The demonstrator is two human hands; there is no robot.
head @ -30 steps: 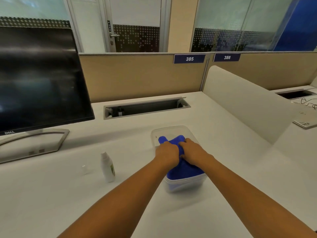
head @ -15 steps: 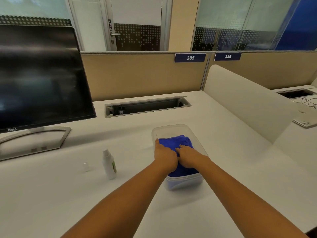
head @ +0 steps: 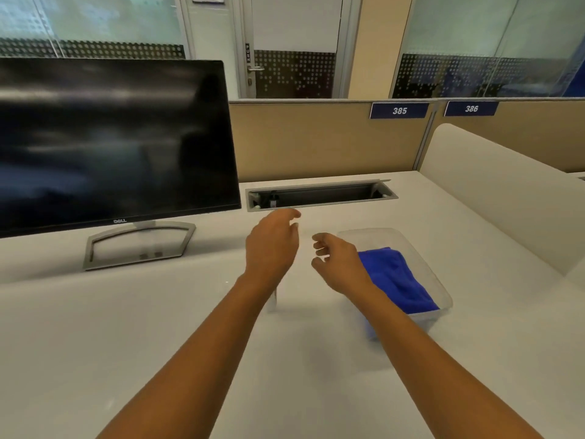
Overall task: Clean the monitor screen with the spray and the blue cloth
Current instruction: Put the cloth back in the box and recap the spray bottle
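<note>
- Both forearms reach in from 6 o'clock over the white desk.
- The left hand and right hand hover side by side, a small gap between them, fingers loosely curled and holding nothing.
- A pale sliver shows just under the left wrist. It may be the spray bottle, but too little is visible to tell. If it is, it should be light and easy to tip, so it is best gripped round the body.
- The blue cloth lies bunched in a clear plastic tub at 3 o'clock of the right hand, partly behind that wrist.
- The cloth looks soft, limp and nearly weightless. Pinching a raised fold near its top should lift it in 1 piece.
- The tub looks thin and light, so it could slide or rise with the cloth. A steadying hand on the rim would help.
- The Dell monitor stands at 10 o'clock on a slim open-frame stand, its dark screen streaked with reflections.
- The panel is probably fragile and the stand may rock. I would wipe with gentle pressure and brace the bezel edge, not the glass.
- A cable trough sits at 12 o'clock, and behind it a partition carries labels 385 and 386.
</note>
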